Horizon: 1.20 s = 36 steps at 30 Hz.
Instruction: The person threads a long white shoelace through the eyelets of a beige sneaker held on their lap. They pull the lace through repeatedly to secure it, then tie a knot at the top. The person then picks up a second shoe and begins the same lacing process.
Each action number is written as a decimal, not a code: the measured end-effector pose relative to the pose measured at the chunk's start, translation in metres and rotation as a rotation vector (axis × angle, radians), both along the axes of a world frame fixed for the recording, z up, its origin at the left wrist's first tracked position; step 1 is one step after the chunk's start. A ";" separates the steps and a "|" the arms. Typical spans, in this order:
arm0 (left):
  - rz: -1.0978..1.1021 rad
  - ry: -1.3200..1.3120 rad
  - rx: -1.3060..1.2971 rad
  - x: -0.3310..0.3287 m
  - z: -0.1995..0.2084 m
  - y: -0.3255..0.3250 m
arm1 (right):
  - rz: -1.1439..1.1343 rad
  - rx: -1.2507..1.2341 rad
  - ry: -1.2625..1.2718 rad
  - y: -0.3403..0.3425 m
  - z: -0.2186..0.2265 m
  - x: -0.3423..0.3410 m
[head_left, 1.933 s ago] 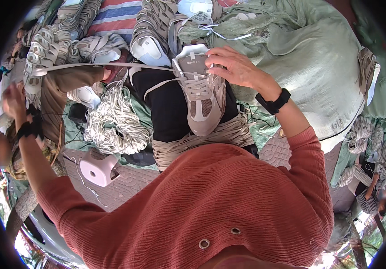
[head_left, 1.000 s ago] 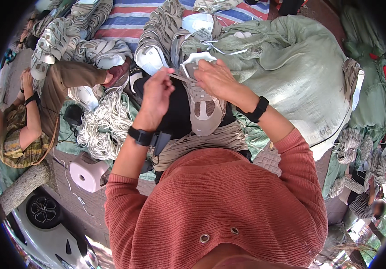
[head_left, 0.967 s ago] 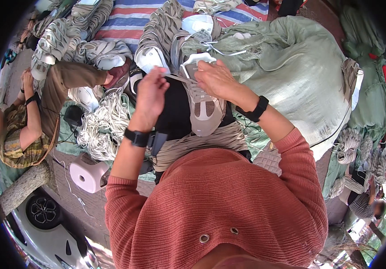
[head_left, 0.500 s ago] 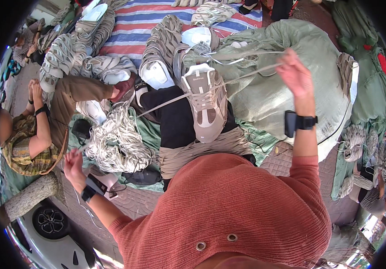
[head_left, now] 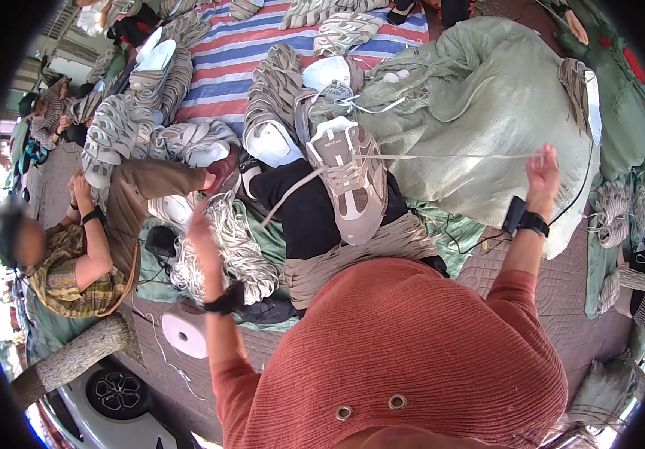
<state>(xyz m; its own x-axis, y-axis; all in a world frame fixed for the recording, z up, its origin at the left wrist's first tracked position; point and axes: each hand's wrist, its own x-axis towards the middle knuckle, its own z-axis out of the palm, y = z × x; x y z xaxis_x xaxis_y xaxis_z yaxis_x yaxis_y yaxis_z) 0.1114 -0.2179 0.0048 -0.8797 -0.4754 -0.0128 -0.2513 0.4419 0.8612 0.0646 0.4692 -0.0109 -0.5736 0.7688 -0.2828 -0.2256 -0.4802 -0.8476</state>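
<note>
A beige and grey sneaker (head_left: 348,198) lies on my black-trousered lap, toe toward me, with a white insert at its collar. Its flat beige shoelace (head_left: 449,157) runs taut from the upper eyelets to my right hand (head_left: 542,172), raised at the right with fingers closed on the lace. On the other side, a slack lace end (head_left: 291,196) droops from the shoe toward a heap of pale laces (head_left: 251,251). My left hand (head_left: 204,239) is in front of that heap, its fingers smeared by motion. A bundle of beige laces (head_left: 363,251) lies across my lap.
Stacked shoes (head_left: 274,97) stand beyond my lap, near a striped sheet (head_left: 221,67). A large pale green sack (head_left: 487,112) bulges at the right. At the left are a seated person (head_left: 75,254), a white paper roll (head_left: 184,334), a stone post (head_left: 75,355) and a car (head_left: 113,404).
My right hand has moved outward and down, drawing the lace straight. My left hand has risen and moved inward, and the left lace has gone slack. The whole view has shifted slightly.
</note>
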 end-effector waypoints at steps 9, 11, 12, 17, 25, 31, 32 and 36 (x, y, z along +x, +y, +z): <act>-0.793 0.512 -0.834 -0.097 -0.001 0.179 | 0.997 0.930 0.322 -0.252 0.002 -0.082; -0.801 0.462 -0.892 -0.101 -0.005 0.187 | 0.974 1.376 0.450 -0.289 -0.006 -0.091; -0.798 0.434 -0.917 -0.102 -0.006 0.189 | 0.969 1.535 0.460 -0.303 -0.008 -0.089; -0.866 0.312 -1.010 -0.109 -0.006 0.195 | 1.008 1.743 0.404 -0.305 -0.017 -0.087; -0.760 -0.049 -0.058 -0.113 -0.043 0.192 | 1.025 1.592 0.352 -0.294 -0.021 -0.084; -0.857 0.229 -0.656 -0.107 -0.009 0.192 | 1.035 1.731 0.377 -0.286 -0.014 -0.086; -0.879 0.227 -0.724 -0.108 -0.014 0.193 | 1.047 1.784 0.369 -0.286 -0.012 -0.086; -0.837 0.177 -0.629 -0.112 -0.035 0.200 | 1.044 2.015 0.335 -0.287 -0.012 -0.087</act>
<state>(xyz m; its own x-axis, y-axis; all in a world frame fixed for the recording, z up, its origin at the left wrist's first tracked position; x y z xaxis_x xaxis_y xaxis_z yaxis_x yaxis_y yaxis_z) -0.0009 -0.0175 -0.0304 -0.8950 0.4058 0.1851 0.4456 0.7949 0.4117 -0.0220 0.1820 -0.0232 -0.6730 -0.6444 0.3631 -0.7345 0.6401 -0.2254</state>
